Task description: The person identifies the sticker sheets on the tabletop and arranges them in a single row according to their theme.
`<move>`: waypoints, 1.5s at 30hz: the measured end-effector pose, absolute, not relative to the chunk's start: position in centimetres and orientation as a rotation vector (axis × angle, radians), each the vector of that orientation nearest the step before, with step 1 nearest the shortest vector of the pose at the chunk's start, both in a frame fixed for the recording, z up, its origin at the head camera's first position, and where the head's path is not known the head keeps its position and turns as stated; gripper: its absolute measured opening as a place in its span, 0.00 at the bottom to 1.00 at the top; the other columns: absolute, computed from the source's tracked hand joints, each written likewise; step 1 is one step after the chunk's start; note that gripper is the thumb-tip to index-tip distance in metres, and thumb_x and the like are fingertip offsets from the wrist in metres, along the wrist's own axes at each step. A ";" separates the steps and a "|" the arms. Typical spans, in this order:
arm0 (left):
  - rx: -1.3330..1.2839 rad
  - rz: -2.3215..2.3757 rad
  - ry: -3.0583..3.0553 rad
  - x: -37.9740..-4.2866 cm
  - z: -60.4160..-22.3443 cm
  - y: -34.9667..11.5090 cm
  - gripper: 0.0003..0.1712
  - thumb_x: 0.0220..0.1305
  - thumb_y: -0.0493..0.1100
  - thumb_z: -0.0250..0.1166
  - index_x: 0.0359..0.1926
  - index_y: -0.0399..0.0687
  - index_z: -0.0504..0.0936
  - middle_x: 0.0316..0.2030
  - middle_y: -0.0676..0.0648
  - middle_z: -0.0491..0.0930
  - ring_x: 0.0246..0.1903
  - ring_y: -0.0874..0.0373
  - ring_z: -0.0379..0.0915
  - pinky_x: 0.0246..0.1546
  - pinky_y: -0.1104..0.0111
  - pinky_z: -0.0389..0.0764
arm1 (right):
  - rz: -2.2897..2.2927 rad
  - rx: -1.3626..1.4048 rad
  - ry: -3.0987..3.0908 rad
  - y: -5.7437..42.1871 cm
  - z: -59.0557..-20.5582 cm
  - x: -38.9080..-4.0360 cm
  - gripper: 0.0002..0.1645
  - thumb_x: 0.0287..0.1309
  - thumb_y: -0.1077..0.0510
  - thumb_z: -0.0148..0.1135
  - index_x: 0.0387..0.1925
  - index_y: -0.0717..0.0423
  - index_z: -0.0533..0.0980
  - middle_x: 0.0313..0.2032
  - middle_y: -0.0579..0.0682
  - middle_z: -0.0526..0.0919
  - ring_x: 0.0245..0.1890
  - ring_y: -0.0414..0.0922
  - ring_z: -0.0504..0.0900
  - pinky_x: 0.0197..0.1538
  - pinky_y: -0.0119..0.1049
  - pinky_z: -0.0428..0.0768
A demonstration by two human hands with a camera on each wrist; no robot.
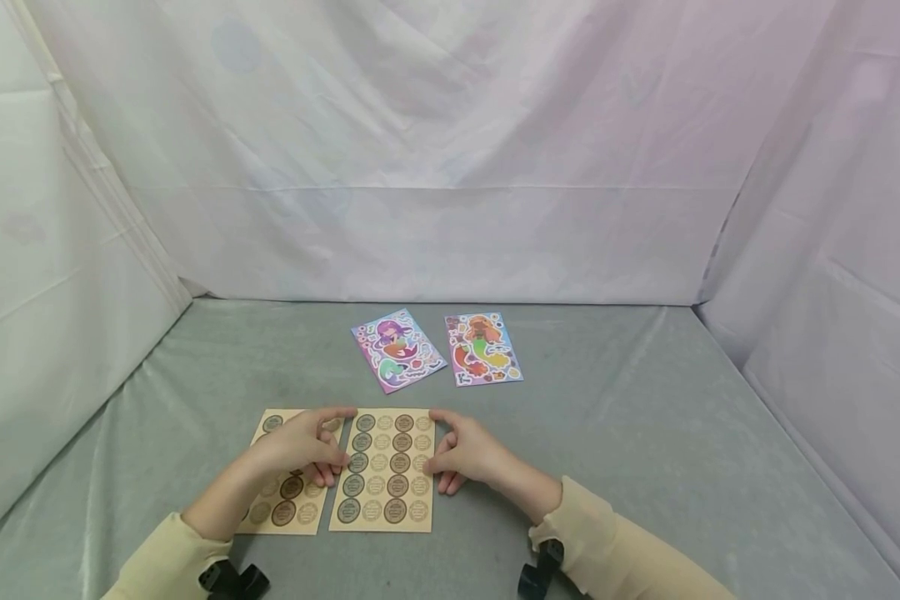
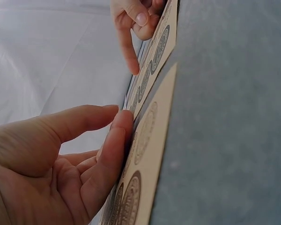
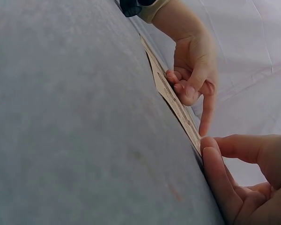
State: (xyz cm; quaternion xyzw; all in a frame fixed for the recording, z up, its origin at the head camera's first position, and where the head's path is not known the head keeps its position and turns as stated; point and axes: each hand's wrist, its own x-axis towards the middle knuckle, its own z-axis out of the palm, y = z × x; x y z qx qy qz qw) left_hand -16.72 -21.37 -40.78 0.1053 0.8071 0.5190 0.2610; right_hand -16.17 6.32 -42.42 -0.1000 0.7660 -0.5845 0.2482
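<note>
A tan sheet of round stickers [image 1: 388, 475] lies flat on the grey cloth between both hands. My left hand [image 1: 303, 446] is at its left side, index finger reaching its upper left corner and thumb at the left edge. On the opposite side, my right hand [image 1: 468, 450] has its index fingertip at the upper right corner and its thumb on the right edge. Each hand's other fingers bend inward beside the sheet. A second tan sticker sheet [image 1: 300, 517] lies to the left, partly hidden under the left hand and wrist.
Farther back lie two colourful mermaid sticker sheets, one purple and pink [image 1: 420, 362], tilted, and one orange and blue [image 1: 513, 367]. White cloth walls [image 1: 450, 242] enclose the grey cloth-covered table [image 1: 645, 433] at the back and sides.
</note>
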 end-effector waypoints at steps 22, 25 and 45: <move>0.281 1.389 2.204 -16.9 -39.8 -21.1 0.44 0.56 0.38 0.68 0.70 0.35 0.57 0.25 0.40 0.80 0.17 0.51 0.77 0.19 0.61 0.81 | -1.464 -0.293 2.079 6.5 -41.2 -16.4 0.48 0.52 0.63 0.68 0.71 0.61 0.54 0.26 0.56 0.82 0.16 0.46 0.81 0.18 0.37 0.81; 0.275 1.396 2.217 -17.0 -39.8 -21.0 0.44 0.56 0.36 0.67 0.70 0.35 0.56 0.26 0.40 0.80 0.18 0.50 0.77 0.20 0.60 0.82 | -1.461 -0.301 2.093 6.7 -41.1 -16.4 0.47 0.53 0.61 0.68 0.70 0.62 0.55 0.27 0.55 0.82 0.17 0.47 0.81 0.19 0.36 0.81; 0.299 1.489 2.360 -17.9 -37.8 -20.3 0.41 0.55 0.32 0.62 0.69 0.31 0.57 0.34 0.37 0.80 0.28 0.46 0.79 0.27 0.60 0.82 | -1.546 -0.372 2.199 7.8 -39.6 -17.3 0.43 0.57 0.61 0.66 0.69 0.66 0.57 0.36 0.53 0.82 0.31 0.50 0.83 0.32 0.42 0.83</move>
